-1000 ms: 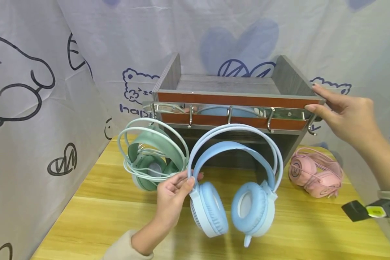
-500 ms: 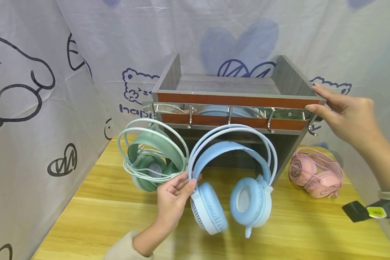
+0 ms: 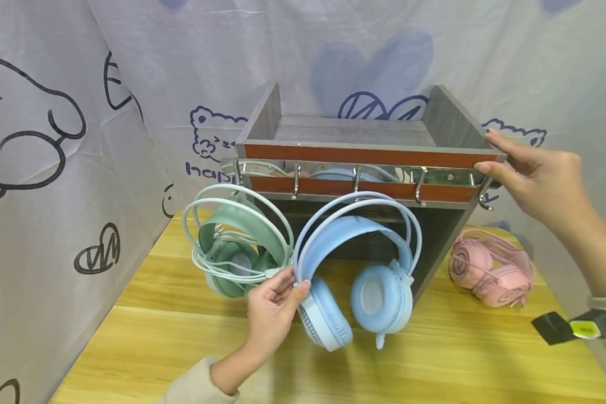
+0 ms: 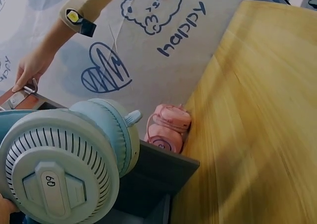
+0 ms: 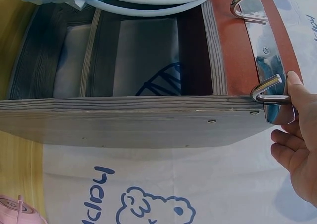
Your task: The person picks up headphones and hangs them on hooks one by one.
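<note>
In the head view my left hand [image 3: 272, 311] pinches the light blue headphones [image 3: 379, 298] at their left side, just above the ear cup. Their double headband arch stands upright in front of a grey wooden shelf [image 3: 384, 132], by its row of metal hooks [image 3: 420, 188]. Whether the band touches a hook is hard to tell. The left wrist view shows one blue ear cup [image 4: 49, 169] close up. My right hand [image 3: 540, 177] holds the shelf's right front corner, thumb in front; in the right wrist view, those fingers [image 5: 293, 147] sit beside the end hook [image 5: 270, 92].
Green headphones [image 3: 244, 216] with coiled pale cable hang at the shelf's left end, close beside my left hand. Pink headphones [image 3: 490, 272] lie on the wooden table [image 3: 434, 359] at the right. Printed cloth [image 3: 131, 112] stands behind and to the left.
My left hand has brought the blue headphones slightly up, inward toward the shelf and turned them, so the right ear cup shifts left. My right hand has stayed on the corner.
</note>
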`<state>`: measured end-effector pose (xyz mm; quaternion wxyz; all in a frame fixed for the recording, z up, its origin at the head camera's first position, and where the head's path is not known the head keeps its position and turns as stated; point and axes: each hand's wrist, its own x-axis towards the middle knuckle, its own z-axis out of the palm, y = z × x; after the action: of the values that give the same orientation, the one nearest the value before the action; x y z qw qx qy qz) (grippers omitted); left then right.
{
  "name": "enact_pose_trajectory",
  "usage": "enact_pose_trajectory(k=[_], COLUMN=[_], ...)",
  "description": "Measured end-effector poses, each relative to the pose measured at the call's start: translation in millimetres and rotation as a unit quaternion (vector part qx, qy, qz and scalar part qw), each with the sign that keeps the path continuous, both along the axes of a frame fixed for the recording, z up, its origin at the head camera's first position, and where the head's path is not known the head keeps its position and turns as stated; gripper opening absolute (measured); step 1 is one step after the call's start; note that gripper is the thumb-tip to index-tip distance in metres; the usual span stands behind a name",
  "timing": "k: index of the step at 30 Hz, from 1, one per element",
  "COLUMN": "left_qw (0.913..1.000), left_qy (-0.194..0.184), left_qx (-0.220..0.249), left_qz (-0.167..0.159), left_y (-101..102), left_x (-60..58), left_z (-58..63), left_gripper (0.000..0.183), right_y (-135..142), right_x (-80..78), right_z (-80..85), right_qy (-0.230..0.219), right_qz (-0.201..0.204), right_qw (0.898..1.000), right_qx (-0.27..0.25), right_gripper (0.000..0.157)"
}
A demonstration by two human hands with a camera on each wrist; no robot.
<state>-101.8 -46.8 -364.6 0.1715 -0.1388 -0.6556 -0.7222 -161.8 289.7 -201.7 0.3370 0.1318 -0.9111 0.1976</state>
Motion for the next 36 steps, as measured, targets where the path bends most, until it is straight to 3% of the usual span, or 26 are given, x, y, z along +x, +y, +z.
enact_pose_trajectory(k=[8,17,21,31,36], left_qw=[0.9999,0.9989,0.9989,0.9990,0.9955], left_qy=[0.013,-0.045,-0.042,-0.004,0.075], left_qx=[-0.002,-0.008,-0.015,0.005,0.017], left_qz=[0.007,0.006,-0.010,-0.045,-0.055], left_y=[1.2,4.1,2.8,1.8,3.4], left_x=[-3.0,-0.3,1.7,10.2,13.2], left_z=[-1.3,2.9,3.0,-5.4,-14.9], left_gripper=[0.039,0.041,0.043,0.048,0.050], right_y=[1.6,2.4,2.3,2.0,2.7], right_x=[-1.3,-1.4,-1.6,-1.0,-1.6], right_z=[-1.0,-2.3,-2.5,-3.3,-3.8], right_qy=[0.001,-0.005,-0.005,0.006,0.010], right_qz=[-0.005,-0.007,-0.010,0.001,0.002], right_qw=[1.000,1.000,1.000,1.000,1.000], right_qx=[-0.002,-0.007,-0.008,-0.007,-0.003], right_gripper=[0.045,0.045,0.045,0.045,0.045])
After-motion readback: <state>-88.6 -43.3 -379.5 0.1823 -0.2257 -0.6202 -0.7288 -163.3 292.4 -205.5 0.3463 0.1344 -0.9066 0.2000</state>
